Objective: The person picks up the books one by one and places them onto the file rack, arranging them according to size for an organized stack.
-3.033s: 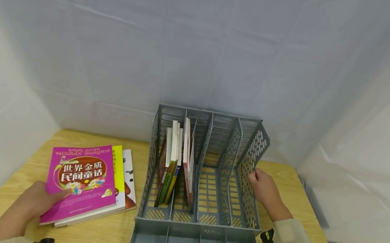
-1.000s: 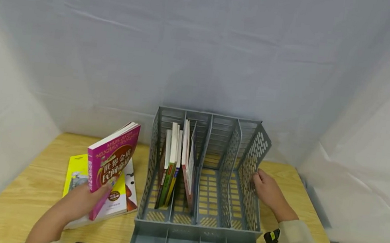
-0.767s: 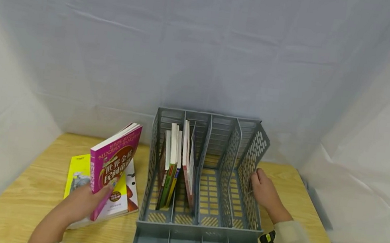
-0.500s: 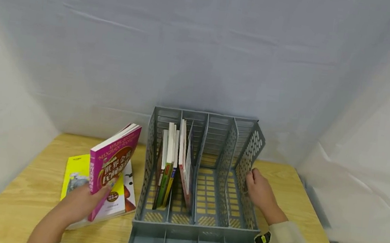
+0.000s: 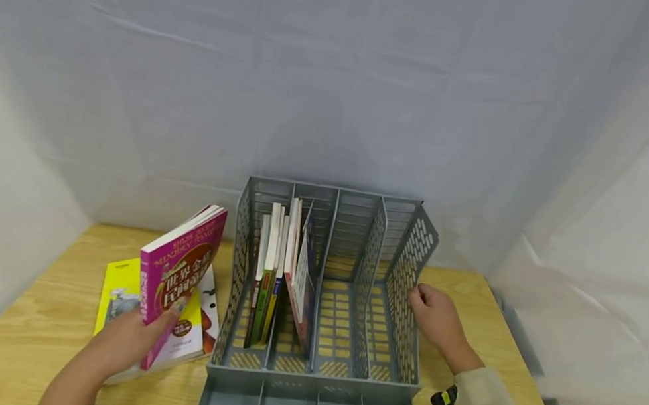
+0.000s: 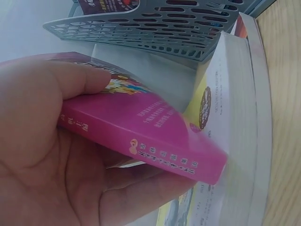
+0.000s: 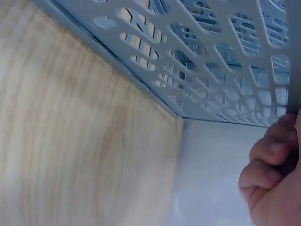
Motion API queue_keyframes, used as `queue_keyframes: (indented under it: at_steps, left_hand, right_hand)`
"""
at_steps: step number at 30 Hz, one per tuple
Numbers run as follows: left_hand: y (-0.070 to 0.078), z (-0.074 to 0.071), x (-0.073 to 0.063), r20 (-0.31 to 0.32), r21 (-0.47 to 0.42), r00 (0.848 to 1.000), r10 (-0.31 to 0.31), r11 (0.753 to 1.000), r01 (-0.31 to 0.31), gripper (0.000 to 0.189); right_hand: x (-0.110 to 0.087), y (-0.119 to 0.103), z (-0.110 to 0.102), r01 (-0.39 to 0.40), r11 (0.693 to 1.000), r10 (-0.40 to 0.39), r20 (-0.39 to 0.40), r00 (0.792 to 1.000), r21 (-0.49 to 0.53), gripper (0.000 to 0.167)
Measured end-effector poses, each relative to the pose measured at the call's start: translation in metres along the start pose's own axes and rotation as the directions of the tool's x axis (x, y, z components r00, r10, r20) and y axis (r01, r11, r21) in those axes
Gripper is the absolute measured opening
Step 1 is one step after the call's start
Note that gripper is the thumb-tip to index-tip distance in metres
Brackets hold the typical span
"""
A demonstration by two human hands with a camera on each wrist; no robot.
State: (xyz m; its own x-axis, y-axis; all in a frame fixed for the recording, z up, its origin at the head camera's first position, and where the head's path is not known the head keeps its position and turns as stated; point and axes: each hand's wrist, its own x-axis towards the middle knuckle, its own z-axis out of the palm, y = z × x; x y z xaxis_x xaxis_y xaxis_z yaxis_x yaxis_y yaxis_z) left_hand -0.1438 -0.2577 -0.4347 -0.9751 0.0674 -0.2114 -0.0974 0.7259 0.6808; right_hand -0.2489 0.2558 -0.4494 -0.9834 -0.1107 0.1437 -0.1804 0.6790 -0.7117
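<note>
My left hand (image 5: 125, 340) grips a magenta paperback book (image 5: 181, 273), thumb on its front cover and fingers behind. The book stands tilted above a yellow-covered book (image 5: 123, 283), which lies on another book with a white and red cover (image 5: 209, 309). In the left wrist view, the magenta book's spine (image 6: 141, 141) faces the camera. On the right, my right hand (image 5: 437, 319) holds the front edge of the outer side wall (image 5: 409, 272) of a grey desk file rack (image 5: 313, 381). Its curled fingers (image 7: 268, 174) meet that wall in the right wrist view.
Several thin books (image 5: 268, 276) stand in the rack's leftmost slot. The second slot holds leaning books (image 5: 297, 279). Small open trays (image 5: 229, 402) run along the rack's front. White sheeting (image 5: 338, 84) hangs behind the wooden table (image 5: 14, 341) and at both sides.
Since three seconds ago, my left hand has lifted the magenta book off the pile and tilted it upright, rightward. Over the last second it stays nearly still. My right hand remains at the rack's wall.
</note>
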Motion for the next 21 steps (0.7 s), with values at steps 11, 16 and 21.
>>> queue_keyframes:
  at_steps: [11, 16, 21]
  left_hand:
    - [-0.002, -0.001, -0.004, -0.043, 0.062, 0.999, -0.004, 0.998, 0.006, 0.079]
    - [0.0, -0.002, -0.003, -0.043, 0.059, 0.998, -0.045, 0.997, 0.047, 0.086]
    - [0.001, 0.0, -0.007, -0.103, 0.073, 0.992, -0.071, 0.994, 0.078, 0.085]
  right_hand:
    - [0.011, -0.011, -0.017, 0.032, 0.988, -0.001, 0.2, 0.98, -0.152, 0.045]
    - [0.012, -0.027, -0.018, 0.054, 0.939, 0.018, 0.206, 0.978, -0.34, 0.049]
    - [0.01, -0.033, -0.004, 0.071, 0.896, 0.001, 0.161, 0.987, -0.439, 0.045]
